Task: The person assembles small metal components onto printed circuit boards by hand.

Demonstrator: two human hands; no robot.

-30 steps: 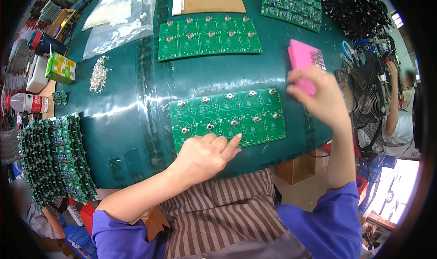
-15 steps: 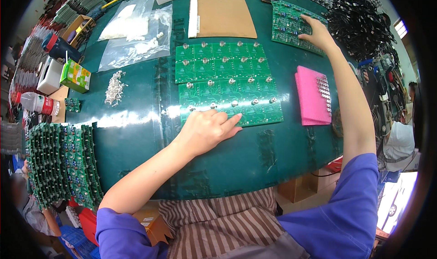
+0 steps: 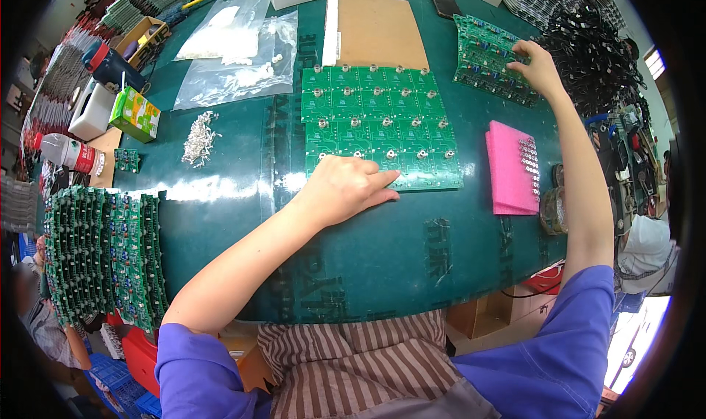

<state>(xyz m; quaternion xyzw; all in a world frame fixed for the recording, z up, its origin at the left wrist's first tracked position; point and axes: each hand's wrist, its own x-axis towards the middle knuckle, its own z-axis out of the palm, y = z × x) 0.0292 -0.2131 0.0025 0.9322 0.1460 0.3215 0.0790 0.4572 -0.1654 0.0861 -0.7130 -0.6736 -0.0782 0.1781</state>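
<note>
Nearest to us, at six o'clock, our striped apron and blue sleeves fill the lower edge. Just beyond, our left hand (image 3: 344, 189) rests on the dark green mat (image 3: 220, 220), fingers loosely curled and pressing flat on the near edge of the closer circuit board panel (image 3: 382, 143); it grips nothing. That panel lies at the centre of the mat, touching a second panel (image 3: 371, 88) directly behind it at twelve o'clock. Both appear fully studded with small silver parts, so we judge the fitting on these two as done or nearly so.

At three o'clock lies a pink foam pad (image 3: 509, 167) holding rows of silver parts, most of its face bare. At nine o'clock stands a dense stack of finished-looking boards (image 3: 99, 250) on edge. Further out at ten o'clock we see a small heap of loose metal pieces (image 3: 198, 128), a green box (image 3: 135, 114) and clear plastic bags (image 3: 235, 51).

Farthest, at one o'clock, our right hand (image 3: 537, 66) reaches out with fingers closed on the edge of another board panel (image 3: 489, 58), which looks to be the next one to bring in.

Whether that far panel is lifted or still flat we cannot tell. The black tangle (image 3: 588, 44) beyond it is too crowded to make out, and the picture's rim cuts off the shelves on both sides.
</note>
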